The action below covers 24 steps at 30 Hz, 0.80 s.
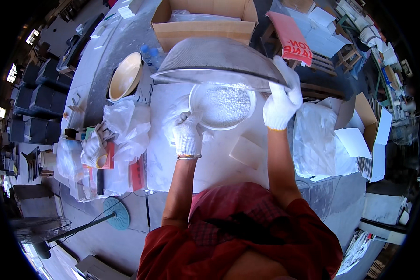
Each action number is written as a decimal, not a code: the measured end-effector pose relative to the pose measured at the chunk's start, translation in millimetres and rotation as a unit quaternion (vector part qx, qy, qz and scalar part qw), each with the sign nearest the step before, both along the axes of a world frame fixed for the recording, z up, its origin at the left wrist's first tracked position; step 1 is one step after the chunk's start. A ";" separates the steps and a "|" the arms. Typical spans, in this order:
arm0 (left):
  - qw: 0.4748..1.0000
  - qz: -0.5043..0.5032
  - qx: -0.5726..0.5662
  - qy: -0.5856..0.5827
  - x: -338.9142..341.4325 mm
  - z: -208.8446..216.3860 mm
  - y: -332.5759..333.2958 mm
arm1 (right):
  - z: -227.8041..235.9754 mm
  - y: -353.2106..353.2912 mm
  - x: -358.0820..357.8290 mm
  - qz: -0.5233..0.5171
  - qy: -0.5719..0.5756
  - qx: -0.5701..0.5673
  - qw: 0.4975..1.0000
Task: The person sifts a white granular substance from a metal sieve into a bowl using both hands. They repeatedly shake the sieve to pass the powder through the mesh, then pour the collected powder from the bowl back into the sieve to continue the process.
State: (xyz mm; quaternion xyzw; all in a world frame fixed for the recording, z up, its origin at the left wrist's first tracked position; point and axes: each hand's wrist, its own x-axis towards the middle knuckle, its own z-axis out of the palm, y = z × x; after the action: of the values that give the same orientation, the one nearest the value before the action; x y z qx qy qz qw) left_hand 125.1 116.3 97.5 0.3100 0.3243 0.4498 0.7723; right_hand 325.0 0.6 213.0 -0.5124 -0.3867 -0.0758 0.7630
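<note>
Control the mesh sieve [219, 56] by its rim: the right hand [283, 100] has its grip clamped at the sieve's 4 o'clock edge, with the frame tilted above the far side of the white bowl [222, 128]. The left hand [187, 133] has its fingers curled at the bowl's 8 o'clock edge; whether that grip is closed on the rim cannot be told. Keep the sieve over the bowl opening so that any residue drops inside, and steady the bowl on the desk [205, 161]; a one-sided hold may let the broad frame twist. The bowl contains lumpy white powder [226, 102]. At 12 o'clock, a cardboard carton [191, 35] holds clear plastic [203, 17]; between 9 and 10 o'clock, a cream basin [126, 77] rests tilted.
</note>
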 end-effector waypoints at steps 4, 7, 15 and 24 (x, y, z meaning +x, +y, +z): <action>0.999 -0.004 -0.012 0.038 1.2 16.0 -1.5 | 1.7 0.1 0.8 -0.033 -0.098 -0.022 0.994; 0.999 0.005 -0.041 0.010 2.3 16.0 -1.9 | 12.7 2.6 -2.1 -0.065 -0.188 -0.040 0.979; 0.999 0.003 -0.029 0.023 1.8 5.4 5.0 | 32.2 6.5 -2.5 -0.098 -0.330 -0.069 0.936; 0.998 -0.006 -0.025 0.059 -0.8 13.2 -3.2 | 52.0 6.8 -11.6 -0.103 -0.383 -0.057 0.916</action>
State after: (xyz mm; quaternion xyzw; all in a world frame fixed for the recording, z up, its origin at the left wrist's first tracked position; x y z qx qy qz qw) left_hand 124.3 113.0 110.7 0.3182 0.3784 0.4182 0.7620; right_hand 313.5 7.4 265.0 -0.5240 -0.5981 -0.3224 0.5136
